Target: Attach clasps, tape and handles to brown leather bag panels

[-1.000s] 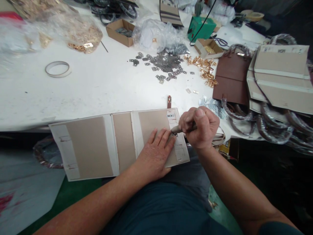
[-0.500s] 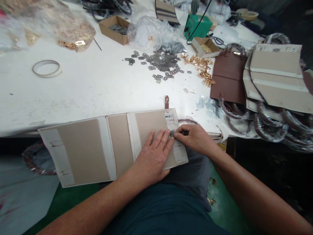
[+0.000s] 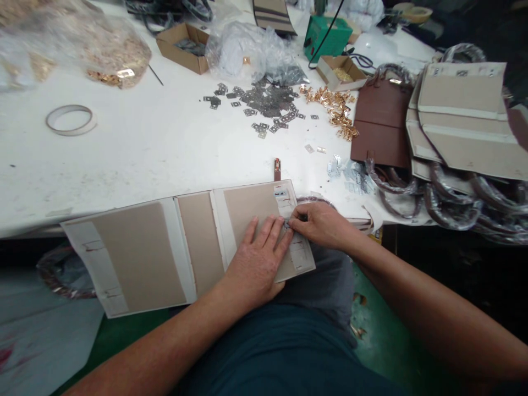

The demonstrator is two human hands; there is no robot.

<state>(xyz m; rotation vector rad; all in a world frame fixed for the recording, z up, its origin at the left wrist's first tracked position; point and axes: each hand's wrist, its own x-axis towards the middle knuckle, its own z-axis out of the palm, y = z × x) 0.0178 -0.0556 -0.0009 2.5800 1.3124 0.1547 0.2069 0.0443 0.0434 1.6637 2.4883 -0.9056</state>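
Observation:
A beige bag panel (image 3: 136, 253) with white strips lies opened out, its near side past the table's front edge. My left hand (image 3: 258, 261) rests on its right section, fingers stretched out and slightly apart. At the panel's right end, my right hand (image 3: 315, 223) pinches a small dark metal plate (image 3: 286, 223) against the white strip, close to my left fingertips. The fingers partly cover the plate. A small metal piece (image 3: 280, 193) sits in the same strip farther up. Past the panel's far edge sticks out a brown tab (image 3: 277, 169) with a gold-coloured fitting.
Dark metal plates (image 3: 268, 99) and gold-coloured fittings (image 3: 340, 113) lie heaped on the white table (image 3: 136, 148). Bag panels with wrapped handles (image 3: 462, 121) are stacked at right. A tape roll (image 3: 69, 120) lies at left. Behind are a cardboard box (image 3: 183, 47) and a green device (image 3: 325, 37).
The camera view has shifted slightly. My right fingers have moved closer over the metal plate and cover more of it. My left hand stays flat on the panel.

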